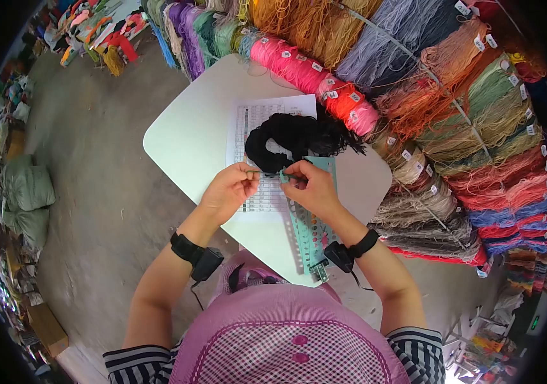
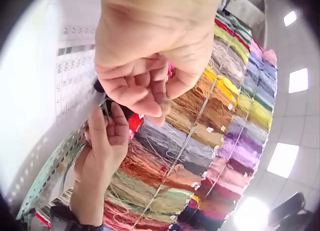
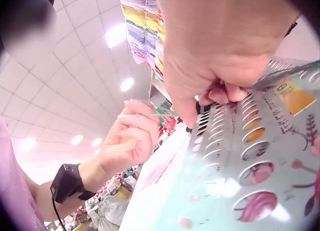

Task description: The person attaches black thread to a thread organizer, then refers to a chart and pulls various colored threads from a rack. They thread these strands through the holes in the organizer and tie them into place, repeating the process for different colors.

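My left hand (image 1: 225,192) pinches one end of a thin dark greenish thread (image 1: 262,172) between thumb and forefinger. The thread runs across to my right hand (image 1: 312,189), whose thumb and fingers pinch it at the far left corner of a pale teal board (image 3: 200,211). This board has rows of oval holes and a printed flower pattern. In the right wrist view a dark strand (image 3: 290,75) trails out from under the right hand over the board. Just beyond both hands lies a black yarn skein (image 1: 264,137), its loose ends spread to the right.
A printed chart sheet (image 1: 248,115) lies under the skein on the white table (image 1: 184,141). Racks of coloured yarn (image 1: 408,121) with small tags border the table's far and right sides. Pink yarn bundles (image 1: 293,64) overlap its back edge. Green sacks (image 1: 27,185) stand on the floor at left.
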